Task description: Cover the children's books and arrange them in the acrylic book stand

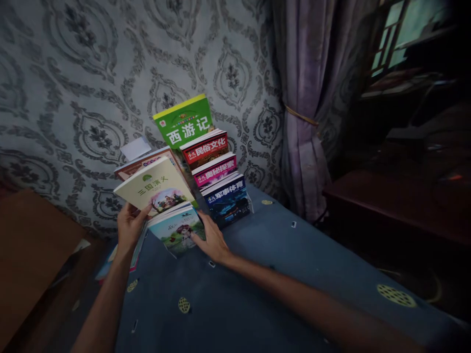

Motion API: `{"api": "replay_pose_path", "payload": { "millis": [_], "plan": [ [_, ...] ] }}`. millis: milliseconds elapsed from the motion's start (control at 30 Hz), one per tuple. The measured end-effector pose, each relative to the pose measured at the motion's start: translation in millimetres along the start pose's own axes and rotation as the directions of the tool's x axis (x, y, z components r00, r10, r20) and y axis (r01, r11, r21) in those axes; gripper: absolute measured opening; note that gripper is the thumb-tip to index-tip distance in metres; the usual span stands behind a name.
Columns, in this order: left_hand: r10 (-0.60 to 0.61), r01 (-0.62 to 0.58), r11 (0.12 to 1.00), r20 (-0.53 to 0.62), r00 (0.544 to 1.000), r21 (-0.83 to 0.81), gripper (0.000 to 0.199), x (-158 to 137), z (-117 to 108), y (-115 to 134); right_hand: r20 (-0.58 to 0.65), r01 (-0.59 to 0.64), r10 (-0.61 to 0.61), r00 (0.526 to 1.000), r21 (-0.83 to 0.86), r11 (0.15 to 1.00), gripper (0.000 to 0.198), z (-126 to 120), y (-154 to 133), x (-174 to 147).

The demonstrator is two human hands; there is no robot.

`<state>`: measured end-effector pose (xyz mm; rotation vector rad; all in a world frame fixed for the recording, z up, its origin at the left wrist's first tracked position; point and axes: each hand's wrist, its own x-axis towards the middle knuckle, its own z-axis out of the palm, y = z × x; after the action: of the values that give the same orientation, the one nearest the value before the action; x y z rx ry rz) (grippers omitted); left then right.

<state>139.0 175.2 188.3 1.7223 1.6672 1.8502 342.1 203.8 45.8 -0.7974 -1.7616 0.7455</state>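
My left hand [131, 223] grips the lower left edge of a cream paperback book [156, 189], its thumb on the front cover. My right hand [213, 239] clasps the right side of a blue-green book [182, 233] with a girl on its cover, thumb on the front, other fingers behind the edge. This book stands in front of the cream one. Behind the cream book a brown-edged book [142, 161] partly shows. To the right, a dark blue book [228, 201], a magenta book [215, 171] and a red book [206, 151] stand in stepped rows before a tall green book [184, 122].
A blue patterned cloth [235, 304] covers the table. More books [136, 255] lie at its left edge, partly behind my left forearm. A cardboard box [37, 260] is at far left. Patterned wallpaper [110, 63] and a tied curtain [303, 98] rise behind; a dark red bench [397, 201] stands right.
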Motion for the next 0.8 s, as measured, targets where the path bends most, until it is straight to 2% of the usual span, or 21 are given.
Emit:
{"api": "replay_pose_path", "payload": {
  "millis": [200, 267, 367, 433, 600, 700, 800],
  "plan": [
    [-0.013, 0.011, 0.994, 0.024, 1.0, 0.105, 0.047, 3.3, 2.6, -5.4, 0.015, 0.071, -0.071, 0.997, 0.005, 0.997, 0.064, -3.8, 8.0, 4.4],
    [-0.021, 0.01, 0.993, 0.097, 0.995, 0.117, 0.049, 4.5, 2.8, -6.0, 0.012, 0.077, -0.077, 0.997, 0.002, 0.997, 0.064, -4.1, 8.8, 5.2],
    [-0.064, 0.033, 0.992, 0.258, 0.964, 0.119, 0.054, 4.2, 0.7, -9.4, 0.008, 0.083, -0.083, 0.997, -0.011, 0.996, 0.064, -5.0, 9.5, 5.4],
    [-0.111, 0.071, 0.988, 0.304, 0.946, 0.14, 0.057, 3.0, -3.4, -14.3, -0.001, 0.095, -0.095, 0.995, -0.023, 0.995, 0.064, -6.5, 8.2, 5.8],
    [-0.195, 0.143, 0.972, 0.306, 0.932, 0.184, 0.059, 1.0, -15.6, -25.5, -0.043, 0.205, -0.206, 0.978, -0.024, 0.978, 0.067, -12.0, -6.3, 12.4],
    [-0.165, 0.088, 0.967, 0.326, 0.931, 0.239, 0.053, 0.2, -18.8, -24.5, -0.048, 0.262, -0.262, 0.964, -0.013, 0.965, 0.069, -14.2, -18.5, 22.7],
    [-0.135, 0.051, 0.955, 0.273, 0.953, 0.294, 0.047, -2.0, -20.1, -21.5, -0.062, 0.273, -0.273, 0.96, -0.001, 0.962, 0.07, -14.6, -27.3, 38.6]
  ]
}}
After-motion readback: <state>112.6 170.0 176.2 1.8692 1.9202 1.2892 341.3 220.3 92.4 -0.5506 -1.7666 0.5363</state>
